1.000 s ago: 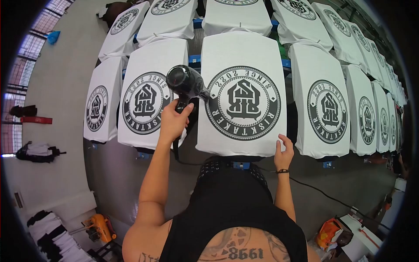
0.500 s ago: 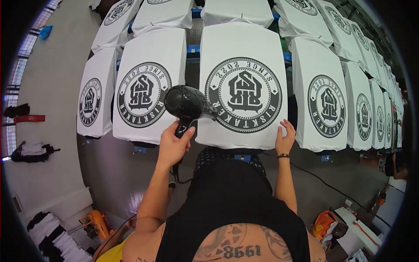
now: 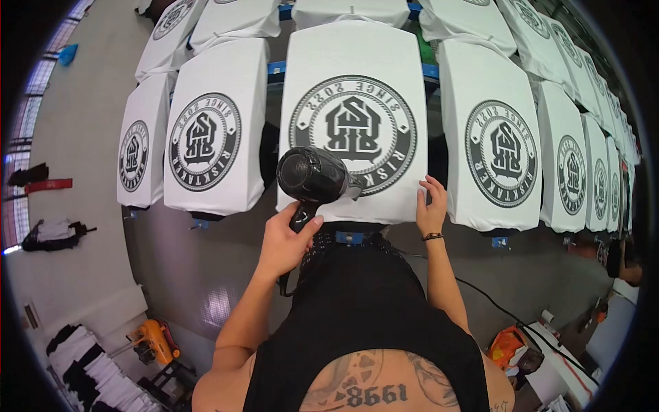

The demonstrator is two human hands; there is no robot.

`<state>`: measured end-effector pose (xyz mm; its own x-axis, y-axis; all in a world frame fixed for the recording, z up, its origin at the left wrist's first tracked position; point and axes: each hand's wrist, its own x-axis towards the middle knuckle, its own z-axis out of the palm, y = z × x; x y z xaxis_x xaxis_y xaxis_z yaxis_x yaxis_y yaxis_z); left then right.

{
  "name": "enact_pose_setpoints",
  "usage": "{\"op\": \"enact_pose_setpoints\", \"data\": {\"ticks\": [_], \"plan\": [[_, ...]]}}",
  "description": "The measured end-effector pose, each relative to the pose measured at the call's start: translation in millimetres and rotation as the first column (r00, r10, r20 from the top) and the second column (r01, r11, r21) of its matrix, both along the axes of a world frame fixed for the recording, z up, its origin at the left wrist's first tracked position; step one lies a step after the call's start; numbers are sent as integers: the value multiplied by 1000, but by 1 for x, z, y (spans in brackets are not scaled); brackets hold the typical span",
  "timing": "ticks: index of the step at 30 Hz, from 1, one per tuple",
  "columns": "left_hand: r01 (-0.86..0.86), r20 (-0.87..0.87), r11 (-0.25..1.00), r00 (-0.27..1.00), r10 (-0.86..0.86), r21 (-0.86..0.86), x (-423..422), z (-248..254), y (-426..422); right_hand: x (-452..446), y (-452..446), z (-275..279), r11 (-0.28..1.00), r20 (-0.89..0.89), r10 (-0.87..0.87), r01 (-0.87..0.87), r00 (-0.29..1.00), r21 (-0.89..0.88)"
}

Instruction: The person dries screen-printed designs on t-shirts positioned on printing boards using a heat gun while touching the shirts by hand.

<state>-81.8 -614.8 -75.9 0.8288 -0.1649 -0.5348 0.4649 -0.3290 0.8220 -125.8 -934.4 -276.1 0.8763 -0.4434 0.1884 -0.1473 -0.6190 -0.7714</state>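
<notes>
While a black hair dryer with a rounded, glossy body [image 3: 312, 173] is gripped by its handle in the left hand [image 3: 285, 240], with the fingers wrapped around it and the thumb laid along the near side, its nozzle is pointed rightward over the lower part of a round black emblem [image 3: 353, 130]. That emblem is printed on a white cloth stretched flat [image 3: 353, 55] directly in front of the body, and its lower left portion is hidden by the dryer. Whether the cloth is touched by the nozzle cannot be told. Nothing is held in the right hand [image 3: 431, 209], which is held with loosely bent fingers at the lower right edge of the same cloth; contact with that edge cannot be made out. A dark bracelet [image 3: 433, 236] is worn on the right wrist. The central cloth is flanked by a similarly printed white cloth on the left [image 3: 218, 69] and by another on the right [image 3: 473, 69], and further ones are ranged behind and to both sides. A blue rail [image 3: 276, 67] is seen between the rows. Across the grey floor [image 3: 233, 257], a thin black cable [image 3: 501, 302] is trailed toward the lower right.
</notes>
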Motion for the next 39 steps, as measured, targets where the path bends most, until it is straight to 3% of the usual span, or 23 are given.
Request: {"op": "enact_pose_setpoints", "data": {"ticks": [11,14,16,19,22,24,26,28,30,32,35,39], "plan": [[85,117,996,990,-85,1,28,-14,-111,-77,-76,26,995,19,-58,57,998,83],[89,181,996,980,-86,-9,52,-20,-139,-77,-80,31,999,44,-41,40,998,30],[111,251,990,959,-130,91,69,-22,-150,-70,-78,31,998,58,-50,48,997,37],[101,235,995,967,-104,25,92,-12,-163,-57,-72,31,999,67,-20,17,998,39],[92,327,992,938,-116,88,104,-17,-169,-41,-62,32,999,87,12,-15,996,40],[116,289,988,947,-142,106,113,-16,-170,-31,-57,32,999,68,35,-36,997,6],[172,172,983,972,-159,-64,116,-18,-168,-21,-51,28,999,67,35,-34,997,-5],[177,166,983,972,-168,-43,112,-18,-163,-11,-45,25,999,65,32,-32,997,-12],[140,316,976,930,-187,167,104,-16,-157,-3,-40,21,999,78,27,-24,997,-43],[142,334,978,924,-185,151,99,-18,-146,6,-34,18,999,73,26,-23,997,-44],[160,182,984,968,-172,81,91,-17,-133,18,-31,11,997,89,11,-4,996,-74],[228,236,969,941,-244,91,70,-12,-116,30,-27,-2,993,45,12,-6,999,-122]]}}
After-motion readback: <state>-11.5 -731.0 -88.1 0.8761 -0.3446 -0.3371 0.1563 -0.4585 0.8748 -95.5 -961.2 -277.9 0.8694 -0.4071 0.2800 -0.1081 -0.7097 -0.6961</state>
